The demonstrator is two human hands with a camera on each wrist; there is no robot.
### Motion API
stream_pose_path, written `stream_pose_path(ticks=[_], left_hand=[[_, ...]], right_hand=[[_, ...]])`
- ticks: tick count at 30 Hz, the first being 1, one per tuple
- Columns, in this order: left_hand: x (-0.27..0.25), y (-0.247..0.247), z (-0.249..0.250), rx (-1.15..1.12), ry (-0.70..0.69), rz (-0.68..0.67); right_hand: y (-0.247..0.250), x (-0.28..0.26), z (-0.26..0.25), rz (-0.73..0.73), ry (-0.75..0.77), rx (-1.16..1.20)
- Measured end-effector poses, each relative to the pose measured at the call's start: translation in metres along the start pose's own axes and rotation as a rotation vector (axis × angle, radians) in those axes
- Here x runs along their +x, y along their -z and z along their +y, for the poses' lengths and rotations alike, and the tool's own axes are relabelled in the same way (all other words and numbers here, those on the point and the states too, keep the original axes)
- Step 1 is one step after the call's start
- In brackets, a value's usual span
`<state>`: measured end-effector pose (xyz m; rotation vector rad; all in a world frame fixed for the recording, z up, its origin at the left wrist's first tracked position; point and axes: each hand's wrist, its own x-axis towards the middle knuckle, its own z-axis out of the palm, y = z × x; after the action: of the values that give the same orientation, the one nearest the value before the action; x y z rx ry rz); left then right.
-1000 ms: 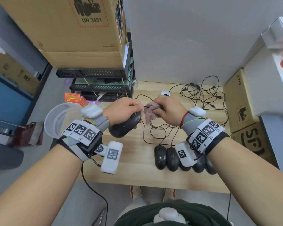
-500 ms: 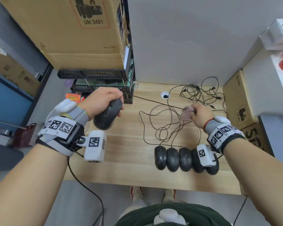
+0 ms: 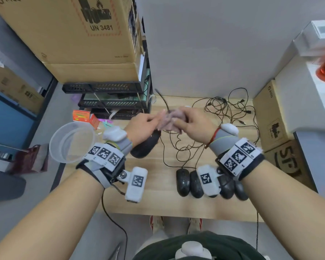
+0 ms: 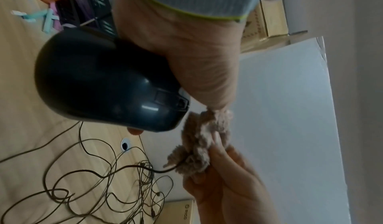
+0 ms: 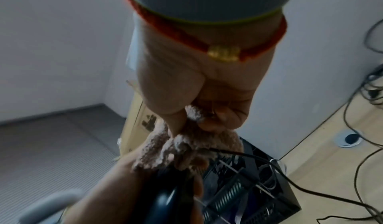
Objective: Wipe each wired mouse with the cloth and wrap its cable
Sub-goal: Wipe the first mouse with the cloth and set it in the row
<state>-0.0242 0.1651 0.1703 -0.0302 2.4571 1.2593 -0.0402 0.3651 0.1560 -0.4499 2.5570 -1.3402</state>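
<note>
Head view shows us a row of black mice at the near edge of the wooden desk, partly hidden by our right wrist rig, with tangled cables behind, a clear plastic tub at left and a stacked box marked "UN 3481". Our left hand grips a glossy black mouse above the desk, while our right hand pinches the fuzzy pinkish cloth around its thin cable, both hands close together.

Office storeroom; stacked cartons; desk
</note>
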Motion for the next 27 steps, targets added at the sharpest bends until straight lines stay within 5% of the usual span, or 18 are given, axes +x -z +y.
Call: stream_pose_path(ticks=[11,19,27], left_hand=[[0.008,-0.010,-0.001,0.155,0.045,0.096],[0.006,0.024,-0.004,-0.528,0.101,0.157],[0.008,0.050,-0.008,-0.668,0.102,0.143]], right_hand=[[-0.016,-0.004,-0.001,-0.158,-0.022,-0.243],[-0.008,-0.009,0.061,-0.102,-0.205,-0.520],[0.018,-0.031,0.114,0.020,-0.562,-0.521]])
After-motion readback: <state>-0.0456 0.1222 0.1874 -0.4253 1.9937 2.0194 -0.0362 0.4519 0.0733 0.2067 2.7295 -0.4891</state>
